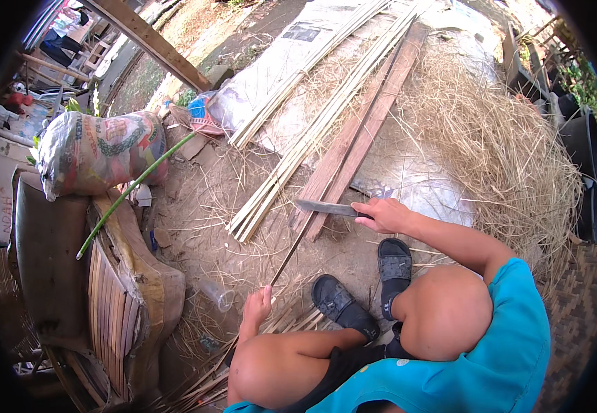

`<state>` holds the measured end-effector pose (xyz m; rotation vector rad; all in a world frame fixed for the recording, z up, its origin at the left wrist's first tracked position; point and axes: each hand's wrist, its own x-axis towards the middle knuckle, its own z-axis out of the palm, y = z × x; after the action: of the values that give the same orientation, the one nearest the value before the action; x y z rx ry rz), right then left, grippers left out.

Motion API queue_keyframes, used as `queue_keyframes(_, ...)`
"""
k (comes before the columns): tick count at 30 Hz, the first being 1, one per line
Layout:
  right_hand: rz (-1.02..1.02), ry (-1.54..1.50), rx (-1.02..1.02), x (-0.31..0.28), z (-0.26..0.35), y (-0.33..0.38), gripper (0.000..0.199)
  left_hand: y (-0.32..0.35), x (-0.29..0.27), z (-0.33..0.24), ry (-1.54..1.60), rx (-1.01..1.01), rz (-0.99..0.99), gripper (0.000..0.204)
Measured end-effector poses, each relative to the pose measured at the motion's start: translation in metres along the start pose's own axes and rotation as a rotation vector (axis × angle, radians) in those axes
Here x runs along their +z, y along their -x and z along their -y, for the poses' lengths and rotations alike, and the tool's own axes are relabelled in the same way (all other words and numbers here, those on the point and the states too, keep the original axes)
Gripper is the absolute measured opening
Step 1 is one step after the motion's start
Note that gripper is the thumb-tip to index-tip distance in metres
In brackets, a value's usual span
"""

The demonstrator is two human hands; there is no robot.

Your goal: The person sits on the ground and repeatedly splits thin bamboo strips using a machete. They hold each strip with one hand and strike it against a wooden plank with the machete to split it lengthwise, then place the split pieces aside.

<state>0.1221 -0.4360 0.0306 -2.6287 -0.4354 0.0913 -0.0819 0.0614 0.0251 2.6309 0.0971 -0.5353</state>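
Note:
My right hand (384, 215) is closed around the handle of a broad-bladed knife (326, 206), its blade pointing left across the near end of a brown wooden plank (355, 175). Between the fingers of my left hand (257, 303) is the near end of a long, thin dark strip (288, 258). From there the strip passes the knife and runs up along the plank; the blade lies across it, though I cannot tell how firmly they touch. Left of the plank lies a bundle of pale split strips (291, 162), with more pale strips (271, 107) beyond.
Dry, curly shavings (491, 131) heap up on the right. At the left, a stuffed sack (102, 151) rests by a worn wooden seat (147, 275), with a green stalk (133, 184) slanting across. A clear plastic cup (217, 294) and loose slats (298, 322) lie near my feet.

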Motion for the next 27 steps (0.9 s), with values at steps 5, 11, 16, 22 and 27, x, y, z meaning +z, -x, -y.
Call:
queue_keyframes(5,-0.143,0.182,0.547,-0.062,-0.114,-0.032,0.035,0.073,-0.01,0.08,-0.078,-0.208,0.011,0.056)
queue_keyframes(11,-0.08,-0.08,0.353,0.009,-0.038,-0.003,0.04,0.014,0.006,0.011,-0.023,-0.003,-0.166,0.048)
queue_keyframes(16,0.016,-0.107,0.079,0.065,0.039,0.055,0.047,-0.038,0.018,-0.059,-0.193,0.129,-0.034,0.038)
queue_keyframes(22,-0.251,0.094,0.592,-0.05,-0.132,-0.01,0.035,-0.011,0.011,-0.034,-0.207,0.072,0.031,0.037)
queue_keyframes(27,0.008,-0.051,0.068,0.053,0.034,0.012,0.043,-0.034,0.009,-0.021,0.185,0.044,0.047,0.048)
